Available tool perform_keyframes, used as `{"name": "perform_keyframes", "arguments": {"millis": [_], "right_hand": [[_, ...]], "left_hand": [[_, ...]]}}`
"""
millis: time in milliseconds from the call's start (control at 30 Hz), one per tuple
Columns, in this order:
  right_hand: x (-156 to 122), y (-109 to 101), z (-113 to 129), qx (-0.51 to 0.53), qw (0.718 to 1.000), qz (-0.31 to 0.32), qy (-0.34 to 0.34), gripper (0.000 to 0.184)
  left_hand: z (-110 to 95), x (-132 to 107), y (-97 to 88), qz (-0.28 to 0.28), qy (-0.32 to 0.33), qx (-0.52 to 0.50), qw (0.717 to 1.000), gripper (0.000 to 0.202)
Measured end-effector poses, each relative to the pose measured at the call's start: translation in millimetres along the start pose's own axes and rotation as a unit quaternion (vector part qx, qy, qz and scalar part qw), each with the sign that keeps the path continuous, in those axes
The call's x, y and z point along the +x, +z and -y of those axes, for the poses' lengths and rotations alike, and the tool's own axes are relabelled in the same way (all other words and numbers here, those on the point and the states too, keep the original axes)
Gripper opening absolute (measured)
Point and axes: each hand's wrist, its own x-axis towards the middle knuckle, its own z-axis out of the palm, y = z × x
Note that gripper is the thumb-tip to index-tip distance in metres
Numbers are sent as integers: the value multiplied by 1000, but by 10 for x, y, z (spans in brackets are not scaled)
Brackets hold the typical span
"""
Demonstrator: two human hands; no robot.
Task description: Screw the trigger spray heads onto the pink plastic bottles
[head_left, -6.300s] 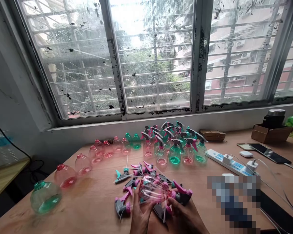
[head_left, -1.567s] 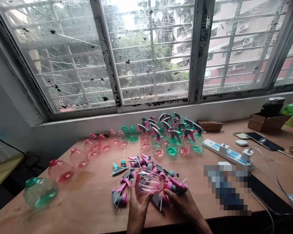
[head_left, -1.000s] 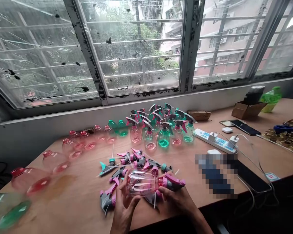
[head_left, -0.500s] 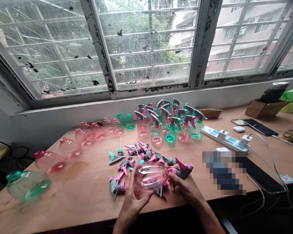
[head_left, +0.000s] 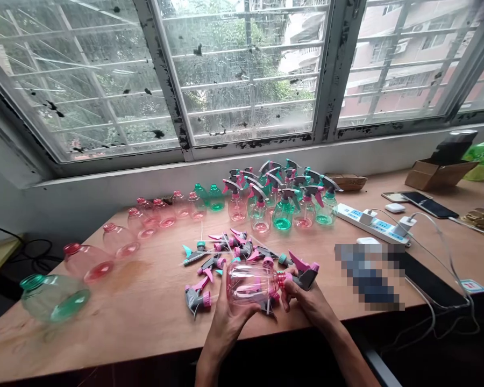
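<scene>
A clear pink plastic bottle lies on its side just above the wooden table, near the front edge. My left hand cups its body from below, fingers wrapped round it. My right hand is closed on the pink and grey trigger sprayer head seated at the bottle's neck. A loose pile of sprayer heads with thin dip tubes lies just behind the bottle.
Finished spray bottles cluster by the window wall. Capless pink bottles curve leftward to a green bottle lying at the left edge. A power strip with cables, phones and a cardboard box fill the right side.
The view swung left, right and downward; both hands stayed on the same pink bottle and sprayer head, the right hand shifting its grip round the neck collar.
</scene>
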Motion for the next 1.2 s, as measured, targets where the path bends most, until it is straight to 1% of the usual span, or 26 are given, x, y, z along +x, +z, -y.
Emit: {"name": "perform_keyframes", "arguments": {"millis": [67, 167, 200, 267, 367, 433, 467, 500, 567, 667, 733, 767, 833, 867, 933, 1000, 1100, 1200], "right_hand": [[-5, 2, 6, 1, 1000, -2, 1, 39], [11, 6, 3, 1, 1000, -13, 12, 40], [20, 7, -4, 0, 1000, -17, 18, 39], [36, 8, -27, 0, 999, -23, 28, 38], [53, 8, -62, 6, 999, -33, 24, 39], [56, 6, -69, 3, 999, -36, 19, 42], [56, 5, -67, 0, 999, -38, 19, 42], [55, 4, -60, -1, 999, -43, 20, 42], [53, 7, -40, 6, 998, -58, 21, 40], [49, 27, -7, 16, 998, -50, 19, 40], [45, 47, 7, 11, 999, -37, 24, 39], [43, 56, 11, 11, 999, -36, 25, 40], [42, 66, 10, 16, 999, -37, 21, 41], [42, 66, 6, 18, 999, -33, 17, 41], [43, 54, -6, 15, 1000, -22, 9, 40], [43, 32, -17, 10, 1000, -21, 9, 40], [40, 7, -25, 7, 999, -38, 14, 40], [41, 4, -24, 3, 998, -57, 13, 44]], "left_hand": [[-14, 3, 12, 2, 14, 16, 1000, 102], [-24, 12, 15, -13, 47, 74, 996, 90], [-28, 12, 13, -18, 54, 91, 994, 90], [-36, 7, 8, -17, 50, 104, 993, 99], [-42, -7, 1, -6, 23, 54, 998, 112], [-32, -9, -2, 2, 11, -1, 1000, 111], [-23, -8, -4, 5, 10, -12, 1000, 109], [-13, -4, -6, 9, 9, -10, 1000, 108], [6, 4, -10, 14, 12, 32, 999, 104], [31, 10, -14, -10, 36, 90, 995, 98], [45, 5, -18, -25, 55, 87, 994, 99], [50, 1, -22, -23, 59, 76, 995, 104], [56, -10, -30, -8, 50, 40, 998, 113], [56, -14, -33, 0, 36, 18, 999, 115], [48, -17, -34, 11, 10, -22, 1000, 110], [37, -11, -28, 10, 9, -44, 999, 104], [25, 6, -12, 3, 34, -12, 999, 104], [25, 11, 9, -15, 47, 34, 998, 96]]}}
